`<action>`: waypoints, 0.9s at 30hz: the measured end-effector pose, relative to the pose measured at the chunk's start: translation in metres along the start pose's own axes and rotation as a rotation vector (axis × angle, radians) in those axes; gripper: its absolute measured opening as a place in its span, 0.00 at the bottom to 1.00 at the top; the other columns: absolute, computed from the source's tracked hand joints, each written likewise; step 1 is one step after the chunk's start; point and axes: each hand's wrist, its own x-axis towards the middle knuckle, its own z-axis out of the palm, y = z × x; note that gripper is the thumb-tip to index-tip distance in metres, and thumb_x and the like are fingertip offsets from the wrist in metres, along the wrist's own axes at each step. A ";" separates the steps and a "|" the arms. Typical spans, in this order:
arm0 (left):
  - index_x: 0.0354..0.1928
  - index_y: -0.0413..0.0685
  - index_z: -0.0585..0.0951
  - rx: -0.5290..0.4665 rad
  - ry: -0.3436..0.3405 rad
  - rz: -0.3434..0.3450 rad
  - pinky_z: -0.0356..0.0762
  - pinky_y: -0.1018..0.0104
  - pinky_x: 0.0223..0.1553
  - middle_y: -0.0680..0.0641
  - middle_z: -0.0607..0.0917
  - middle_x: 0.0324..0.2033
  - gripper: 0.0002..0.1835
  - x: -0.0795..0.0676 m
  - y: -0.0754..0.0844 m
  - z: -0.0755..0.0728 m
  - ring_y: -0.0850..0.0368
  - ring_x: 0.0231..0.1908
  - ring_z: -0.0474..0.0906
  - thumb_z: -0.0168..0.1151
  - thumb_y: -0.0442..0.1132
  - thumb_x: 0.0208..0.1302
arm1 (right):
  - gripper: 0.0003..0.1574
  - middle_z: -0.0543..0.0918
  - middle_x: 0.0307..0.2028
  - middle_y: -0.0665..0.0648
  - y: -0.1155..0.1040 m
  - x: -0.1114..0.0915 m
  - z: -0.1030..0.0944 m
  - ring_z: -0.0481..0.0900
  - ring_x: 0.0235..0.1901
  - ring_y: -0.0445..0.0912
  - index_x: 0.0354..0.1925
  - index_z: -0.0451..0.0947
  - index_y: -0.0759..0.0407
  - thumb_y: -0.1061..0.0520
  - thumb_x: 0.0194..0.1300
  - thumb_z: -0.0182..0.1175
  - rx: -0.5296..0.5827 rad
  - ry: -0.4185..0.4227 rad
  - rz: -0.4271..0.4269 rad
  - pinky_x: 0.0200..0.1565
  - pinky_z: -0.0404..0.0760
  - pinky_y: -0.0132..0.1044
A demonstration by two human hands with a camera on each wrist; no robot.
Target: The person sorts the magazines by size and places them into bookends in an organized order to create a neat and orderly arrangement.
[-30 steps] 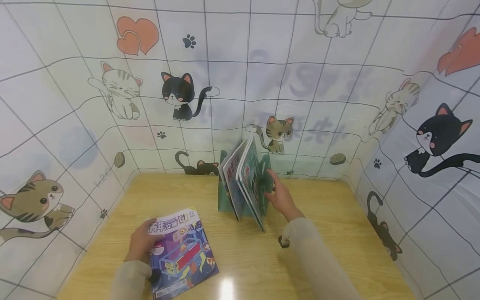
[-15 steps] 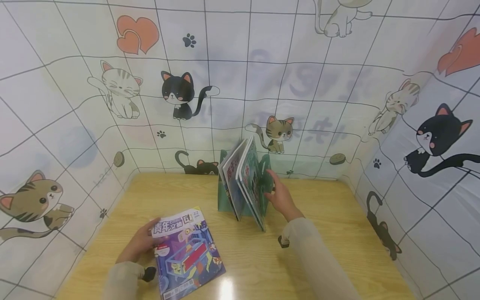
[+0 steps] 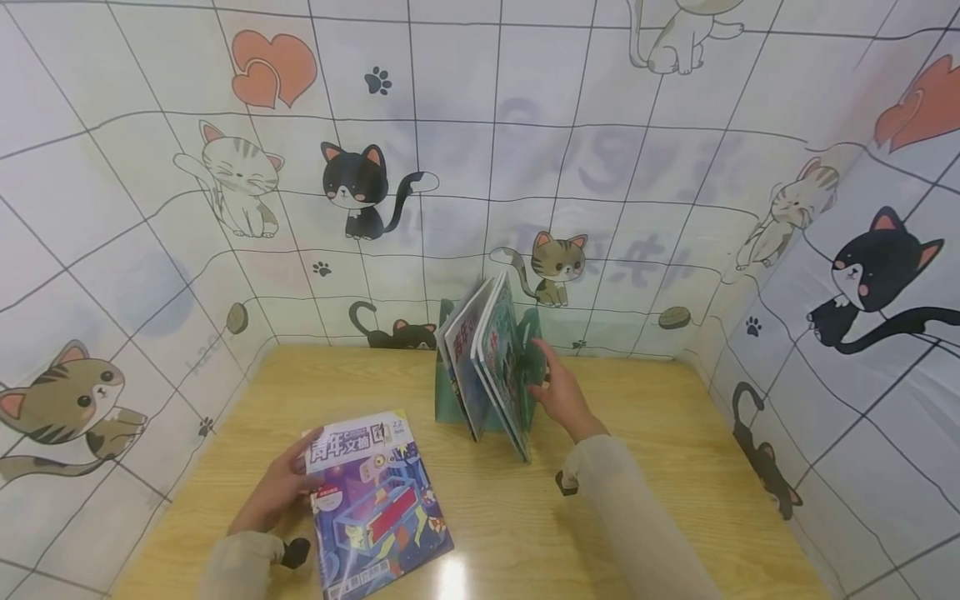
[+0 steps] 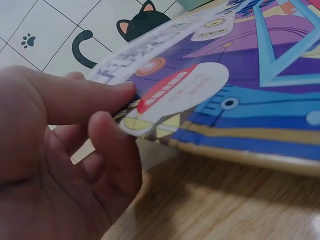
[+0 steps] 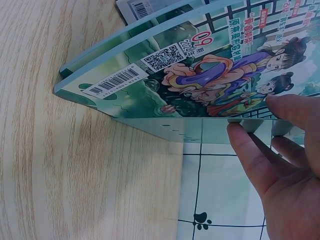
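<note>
My left hand [image 3: 277, 483] pinches the left edge of a purple magazine [image 3: 386, 508] at the front left of the table. In the left wrist view, the thumb lies over the cover [image 4: 200, 95] with fingers under the edge, which is raised off the wood. My right hand [image 3: 566, 400] holds the right side panel of a green book stand [image 3: 447, 408]; in the right wrist view, thumb and fingers lie on either side of that panel. Several magazines lean in the stand, including a green-covered magazine [image 5: 200, 75] with a barcode and a pale one [image 3: 465, 367] to its left.
The light wooden table [image 3: 630, 517] meets a white cat-print cloth wall [image 3: 450, 167] right behind the stand. Similar cloth walls rise at the left and right sides. A bright light reflection lies on the wood near the front.
My left hand has shifted the purple magazine slightly to the right, and the left wrist has swung a little outward. The right hand and the book stand stay where they were.
</note>
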 end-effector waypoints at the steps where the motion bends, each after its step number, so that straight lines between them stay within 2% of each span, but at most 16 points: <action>1: 0.76 0.54 0.55 -0.004 0.003 -0.003 0.82 0.56 0.40 0.26 0.71 0.61 0.49 -0.001 0.001 0.001 0.45 0.46 0.80 0.63 0.22 0.54 | 0.57 0.58 0.72 0.64 0.000 0.000 0.000 0.73 0.55 0.69 0.75 0.48 0.40 0.68 0.60 0.66 0.000 0.000 -0.001 0.46 0.80 0.56; 5: 0.76 0.58 0.55 -0.036 0.011 -0.020 0.82 0.56 0.39 0.28 0.71 0.61 0.49 -0.003 0.005 0.003 0.47 0.46 0.80 0.61 0.21 0.54 | 0.57 0.58 0.72 0.63 0.000 0.000 0.000 0.74 0.55 0.68 0.75 0.48 0.39 0.68 0.59 0.67 -0.002 0.007 0.002 0.45 0.81 0.55; 10: 0.76 0.63 0.56 -0.050 0.016 -0.033 0.81 0.55 0.39 0.30 0.71 0.62 0.48 -0.003 0.008 0.005 0.47 0.46 0.79 0.60 0.22 0.56 | 0.56 0.58 0.72 0.64 0.000 0.000 -0.001 0.74 0.55 0.68 0.75 0.49 0.43 0.68 0.59 0.67 -0.003 0.008 -0.004 0.45 0.81 0.55; 13: 0.76 0.65 0.57 -0.049 0.022 -0.033 0.80 0.56 0.43 0.32 0.71 0.63 0.47 -0.002 0.009 0.006 0.48 0.49 0.78 0.60 0.24 0.58 | 0.56 0.58 0.72 0.63 0.001 0.001 -0.001 0.73 0.55 0.68 0.75 0.49 0.42 0.68 0.59 0.66 -0.005 0.006 0.004 0.46 0.81 0.56; 20: 0.75 0.68 0.58 -0.033 0.029 -0.015 0.79 0.55 0.47 0.35 0.69 0.66 0.45 0.000 0.014 0.010 0.44 0.54 0.75 0.58 0.24 0.60 | 0.57 0.58 0.72 0.63 0.001 0.002 0.000 0.73 0.56 0.69 0.75 0.49 0.39 0.68 0.59 0.66 -0.007 0.010 0.021 0.45 0.80 0.56; 27: 0.74 0.67 0.60 -0.030 0.025 0.023 0.79 0.53 0.46 0.36 0.72 0.64 0.45 0.003 0.018 0.014 0.45 0.50 0.78 0.60 0.25 0.58 | 0.57 0.58 0.72 0.63 0.001 0.002 0.001 0.73 0.55 0.68 0.74 0.50 0.39 0.69 0.59 0.67 -0.001 0.015 0.017 0.46 0.80 0.56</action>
